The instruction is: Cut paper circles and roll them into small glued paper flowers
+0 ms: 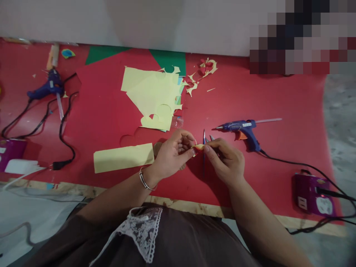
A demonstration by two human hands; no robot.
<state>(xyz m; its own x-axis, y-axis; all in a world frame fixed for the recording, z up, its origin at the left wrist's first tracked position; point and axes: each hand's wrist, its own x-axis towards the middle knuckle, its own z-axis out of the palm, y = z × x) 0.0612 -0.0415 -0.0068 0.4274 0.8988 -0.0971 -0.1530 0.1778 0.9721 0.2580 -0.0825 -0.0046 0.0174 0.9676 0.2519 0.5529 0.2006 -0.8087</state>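
Near table edge [191,204], hands [171,154] [229,163] pinching yellow-red piece [199,147], space beyond right glue gun [239,126]

We'd call this a small craft workshop, no fancy setup. We've got a red counter [267,100] with a blue glue gun [247,131] on one side and a second glue gun [48,87] on the other, plus cut-up yellow paper [152,92], curly offcuts [192,86] and a purple power box [304,185] trailing cords.

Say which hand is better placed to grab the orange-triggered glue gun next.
Probably the right hand: nearer the glue gun, though it and the left hand hold the yellow-red piece.
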